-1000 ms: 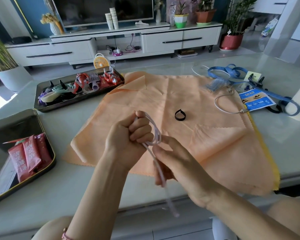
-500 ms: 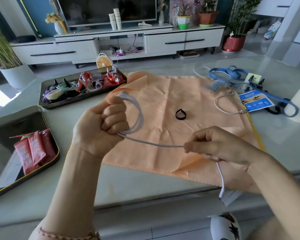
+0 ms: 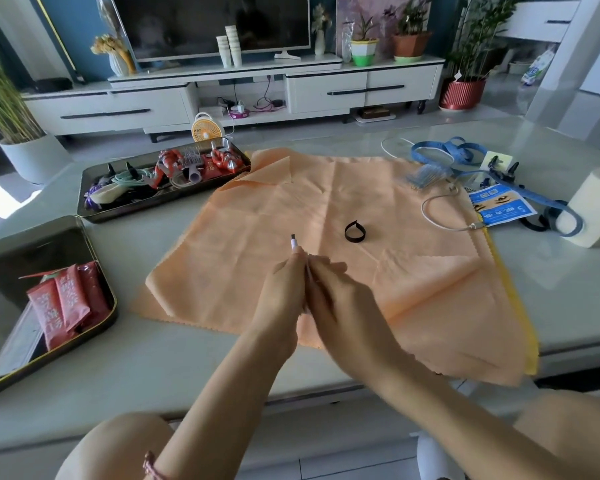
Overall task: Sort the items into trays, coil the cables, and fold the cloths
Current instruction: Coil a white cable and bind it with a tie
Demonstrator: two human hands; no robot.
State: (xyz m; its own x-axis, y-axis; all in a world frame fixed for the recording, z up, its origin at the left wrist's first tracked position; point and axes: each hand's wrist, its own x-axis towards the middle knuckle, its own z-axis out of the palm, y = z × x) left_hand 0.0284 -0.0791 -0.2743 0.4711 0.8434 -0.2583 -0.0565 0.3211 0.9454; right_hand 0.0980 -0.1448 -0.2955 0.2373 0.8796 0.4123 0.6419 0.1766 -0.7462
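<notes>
— Apart a moment earlier, left hand [image 3: 279, 299] and right hand [image 3: 347, 306] had come together?

— I saw the left curled round the cable [image 3: 294, 244], plug poking up. The right's grip was blurred; I couldn't tell. Both were over the orange cloth [image 3: 395, 202], near the black strap loop [image 3: 355, 232].

Television [image 3: 208, 26] stood on a long white console [image 3: 326, 88], with two stacks of paper cups [image 3: 229, 46] in front of it. Small orange fan [image 3: 205, 129] sat below the console. Red ribbed pot [image 3: 462, 93] stood at the console's right end; white planter [image 3: 32, 157] at far left.
</notes>
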